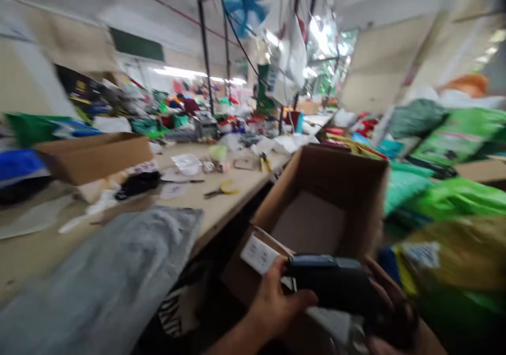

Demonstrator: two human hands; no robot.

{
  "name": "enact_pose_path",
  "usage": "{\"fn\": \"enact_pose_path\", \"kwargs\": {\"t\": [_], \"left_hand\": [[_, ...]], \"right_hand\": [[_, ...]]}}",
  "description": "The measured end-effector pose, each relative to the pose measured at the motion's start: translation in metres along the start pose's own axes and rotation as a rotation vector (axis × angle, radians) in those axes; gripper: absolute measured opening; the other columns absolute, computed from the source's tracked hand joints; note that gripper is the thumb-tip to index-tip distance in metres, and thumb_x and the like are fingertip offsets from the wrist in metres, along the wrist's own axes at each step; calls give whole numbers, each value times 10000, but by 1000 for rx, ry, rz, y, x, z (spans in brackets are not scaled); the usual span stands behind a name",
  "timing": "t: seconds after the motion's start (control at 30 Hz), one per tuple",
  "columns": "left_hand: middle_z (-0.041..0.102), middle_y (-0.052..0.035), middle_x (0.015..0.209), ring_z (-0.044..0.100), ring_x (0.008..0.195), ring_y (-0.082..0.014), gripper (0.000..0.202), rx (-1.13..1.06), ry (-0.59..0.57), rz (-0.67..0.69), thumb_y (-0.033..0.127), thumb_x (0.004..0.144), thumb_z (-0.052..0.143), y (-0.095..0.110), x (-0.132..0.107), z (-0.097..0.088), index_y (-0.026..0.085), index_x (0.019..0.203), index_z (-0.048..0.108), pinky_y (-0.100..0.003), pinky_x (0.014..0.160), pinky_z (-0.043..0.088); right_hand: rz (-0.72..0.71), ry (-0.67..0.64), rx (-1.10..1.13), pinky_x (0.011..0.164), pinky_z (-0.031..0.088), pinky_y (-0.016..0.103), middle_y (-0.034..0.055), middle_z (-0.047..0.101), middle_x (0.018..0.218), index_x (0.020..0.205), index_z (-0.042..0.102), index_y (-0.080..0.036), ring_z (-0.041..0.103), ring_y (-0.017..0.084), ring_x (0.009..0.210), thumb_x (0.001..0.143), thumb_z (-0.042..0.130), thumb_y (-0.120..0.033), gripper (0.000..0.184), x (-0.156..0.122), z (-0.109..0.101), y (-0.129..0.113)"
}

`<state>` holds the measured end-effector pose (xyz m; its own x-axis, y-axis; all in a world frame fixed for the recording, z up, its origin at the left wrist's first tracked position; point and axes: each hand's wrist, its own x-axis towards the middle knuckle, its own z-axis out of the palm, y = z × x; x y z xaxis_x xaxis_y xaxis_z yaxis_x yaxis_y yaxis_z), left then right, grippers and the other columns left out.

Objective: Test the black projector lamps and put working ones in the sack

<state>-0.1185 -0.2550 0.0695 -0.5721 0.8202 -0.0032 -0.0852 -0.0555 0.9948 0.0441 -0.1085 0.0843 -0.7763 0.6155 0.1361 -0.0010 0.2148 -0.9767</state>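
Note:
Both hands are at the lower right, around a black flat object [336,284] that looks like a smartphone held sideways. My left hand [272,302] pinches its left end between thumb and fingers. My right hand [395,313] is closed around the right end, dark and partly blurred. Just behind them stands an open cardboard box [340,170], tilted in view, with a pale bottom showing. A white printed label [259,254] on a cardboard piece lies by my left fingertips. What sits below the black object is blurred.
At left runs a long table [221,215] with a grey plastic bag [130,270], an open carton [98,157], yellow-handled pliers [223,189] and another yellow tool [264,161]. Green and brown bags [454,244] are piled at right. A blue fan [247,2] hangs above.

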Motion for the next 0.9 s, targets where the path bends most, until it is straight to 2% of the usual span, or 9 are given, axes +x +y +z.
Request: {"fn": "enact_pose_path", "kwargs": {"t": [0.1, 0.17, 0.27, 0.47, 0.57, 0.63, 0.77, 0.83, 0.9], "left_hand": [[625, -85, 1027, 552, 992, -265, 484, 42, -148, -17, 421, 696, 709, -8, 4, 12, 145, 1061, 552, -357, 848, 431], [629, -89, 1030, 566, 973, -252, 458, 37, -236, -30, 420, 732, 672, -9, 6, 17, 144, 1072, 537, -331, 810, 445], [638, -87, 1038, 576, 980, -244, 465, 171, -266, -13, 403, 740, 675, -9, 8, 20, 155, 1098, 512, -325, 825, 440], [670, -153, 944, 633, 885, -302, 473, 515, -243, -24, 378, 829, 532, -23, 2, 35, 116, 1206, 421, -414, 774, 466], [651, -210, 1053, 634, 967, -329, 642, 531, -245, 20, 309, 834, 479, -32, -5, 50, 92, 1379, 219, -454, 811, 473], [640, -218, 1085, 633, 983, -322, 657, 508, -262, 56, 267, 829, 453, -36, -8, 57, 90, 1398, 177, -455, 824, 477], [674, -129, 910, 651, 813, -257, 469, 416, -247, 25, 260, 815, 487, -28, -1, 50, 121, 1251, 379, -388, 748, 500], [662, -79, 817, 637, 741, -217, 337, 328, -195, -44, 289, 819, 509, -20, 8, 39, 142, 1118, 452, -341, 700, 505], [651, -44, 764, 629, 689, -185, 299, 235, -159, -109, 318, 819, 537, -13, 17, 27, 161, 1059, 453, -300, 652, 512]], "right_hand": [[155, 6, 2, 883, 492, 434, 134, 546, 1240, 1422, 228, -251, 567, 325, 1078, 686, 706, -505, 914, -20, -17, 8], [189, -15, -38, 842, 510, 416, 139, 572, 1192, 1372, 319, -203, 597, 315, 1018, 671, 704, -486, 850, -22, -25, 11], [147, 41, -170, 824, 520, 358, 116, 589, 1149, 1260, 419, -188, 602, 279, 995, 612, 752, -401, 759, -26, -27, 18], [25, 322, -494, 732, 548, 334, 91, 620, 1035, 1226, 412, -191, 638, 244, 856, 627, 740, -412, 717, -49, -7, 41], [-38, 536, -691, 779, 533, 403, 127, 604, 1064, 1231, 432, -171, 626, 288, 905, 617, 737, -468, 747, -55, 0, 51], [-74, 588, -741, 808, 520, 425, 139, 594, 1078, 1238, 434, -165, 619, 298, 926, 629, 729, -478, 745, -56, -1, 55], [-57, 385, -644, 790, 532, 368, 151, 581, 1141, 1298, 378, -160, 626, 278, 952, 665, 714, -449, 773, -62, -23, 60], [26, 182, -597, 707, 539, 310, 110, 642, 1017, 1174, 502, -166, 650, 244, 858, 728, 661, -415, 535, -70, -40, 62], [136, 32, -589, 614, 515, 270, 58, 654, 794, 916, 607, -171, 640, 204, 709, 812, 563, -396, 252, -79, -53, 64]]}}
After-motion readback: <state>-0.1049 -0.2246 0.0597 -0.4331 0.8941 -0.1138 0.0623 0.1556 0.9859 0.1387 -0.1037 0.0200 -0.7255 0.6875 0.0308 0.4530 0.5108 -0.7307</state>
